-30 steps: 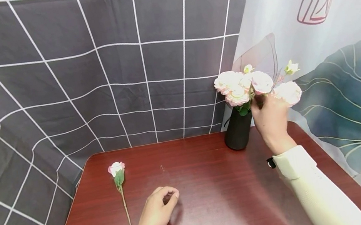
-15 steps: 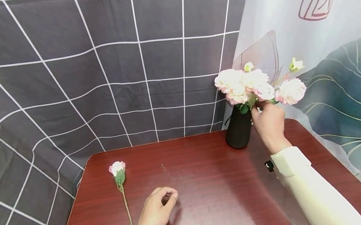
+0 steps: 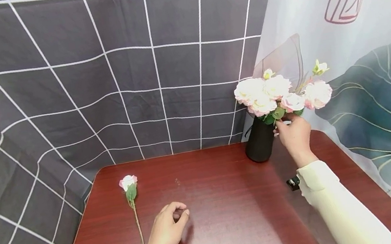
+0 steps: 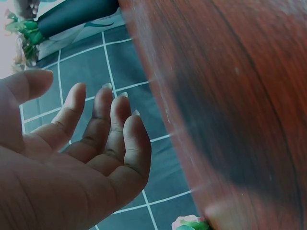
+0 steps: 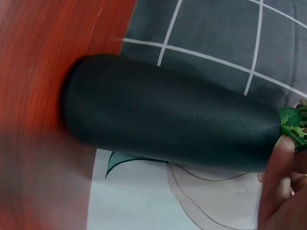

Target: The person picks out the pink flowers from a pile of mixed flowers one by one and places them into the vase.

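On the right side of the table stands a black vase [image 3: 259, 140], upright, filled with pale pink and cream flowers [image 3: 259, 91]. My right hand [image 3: 294, 134] is at its mouth, fingers and thumb pinching the stem of a pale pink rose [image 3: 292, 102] just under the bloom. The right wrist view shows the thumb [image 5: 283, 153] at the vase rim beside green leaves [image 5: 291, 122]. Low over the table at centre left, my left hand [image 3: 167, 229] is loosely curled around nothing. To its left lies a single pink-white rose [image 3: 128, 182] with a long stem.
A dark red wooden table [image 3: 211, 178] spans the front. Behind it hangs a grey cloth [image 3: 135, 72] with a white grid, and at the right a patterned white curtain [image 3: 300, 9]. The vase stands close to the table's back edge.
The right hand has shifted slightly, bringing the pale pink rose lower towards the vase's mouth. The blooms have resettled. The left hand has drawn back a little to the left.
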The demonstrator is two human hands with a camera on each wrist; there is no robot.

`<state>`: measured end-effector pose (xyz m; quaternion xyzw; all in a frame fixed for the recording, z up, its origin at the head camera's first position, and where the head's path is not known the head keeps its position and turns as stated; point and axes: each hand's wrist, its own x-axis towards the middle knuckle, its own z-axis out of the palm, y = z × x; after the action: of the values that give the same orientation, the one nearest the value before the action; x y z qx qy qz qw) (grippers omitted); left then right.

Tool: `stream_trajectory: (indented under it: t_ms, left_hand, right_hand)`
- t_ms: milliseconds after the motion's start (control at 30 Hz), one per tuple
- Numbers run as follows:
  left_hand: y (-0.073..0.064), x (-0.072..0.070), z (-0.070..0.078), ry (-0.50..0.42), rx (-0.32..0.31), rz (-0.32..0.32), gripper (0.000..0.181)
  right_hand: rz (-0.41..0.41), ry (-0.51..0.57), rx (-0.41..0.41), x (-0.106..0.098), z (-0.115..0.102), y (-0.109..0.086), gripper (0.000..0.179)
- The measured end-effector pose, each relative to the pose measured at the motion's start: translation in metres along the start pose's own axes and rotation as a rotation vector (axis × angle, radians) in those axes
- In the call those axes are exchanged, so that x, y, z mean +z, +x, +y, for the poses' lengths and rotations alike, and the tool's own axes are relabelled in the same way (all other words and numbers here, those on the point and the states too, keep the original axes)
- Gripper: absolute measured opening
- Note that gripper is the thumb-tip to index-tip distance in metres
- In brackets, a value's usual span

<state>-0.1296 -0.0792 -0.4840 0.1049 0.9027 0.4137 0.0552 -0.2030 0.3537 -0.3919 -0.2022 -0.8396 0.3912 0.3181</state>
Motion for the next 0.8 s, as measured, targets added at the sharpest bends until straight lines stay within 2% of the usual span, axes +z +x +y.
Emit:
stream_trajectory:
  t_ms: [67,133,233,333,400,533,667,800]
  left_hand:
    - [0.000,-0.002,-0.001,0.011,-0.008,0.014,0.015]
    - [0.001,-0.006,-0.002,0.055,-0.001,0.061,0.015]
    - [0.004,-0.018,-0.007,0.200,0.005,0.146,0.013]
    - [0.011,-0.036,-0.017,0.344,-0.020,0.188,0.011]
    - [0.016,-0.048,-0.025,0.384,-0.054,0.178,0.012]
    - [0.025,-0.066,-0.040,0.404,-0.146,0.156,0.020]
    - [0.028,-0.073,-0.054,0.408,-0.228,0.120,0.030]
    - [0.026,-0.079,-0.066,0.391,-0.267,0.081,0.042]
  right_hand:
    - [0.004,-0.019,-0.004,0.000,0.002,0.000,0.027]
    - [0.008,-0.043,-0.008,-0.002,0.003,0.001,0.027]
    - [-0.016,-0.034,0.002,-0.005,0.006,0.002,0.029]
    - [-0.037,-0.050,0.007,-0.011,0.008,0.004,0.030]
    - [-0.052,-0.064,0.005,-0.013,0.009,0.004,0.031]
    - [-0.071,-0.068,-0.005,-0.015,0.008,0.004,0.033]
    - [-0.077,-0.056,0.003,-0.014,0.010,0.000,0.033]
    - [-0.123,-0.031,0.072,-0.009,0.014,-0.015,0.033]
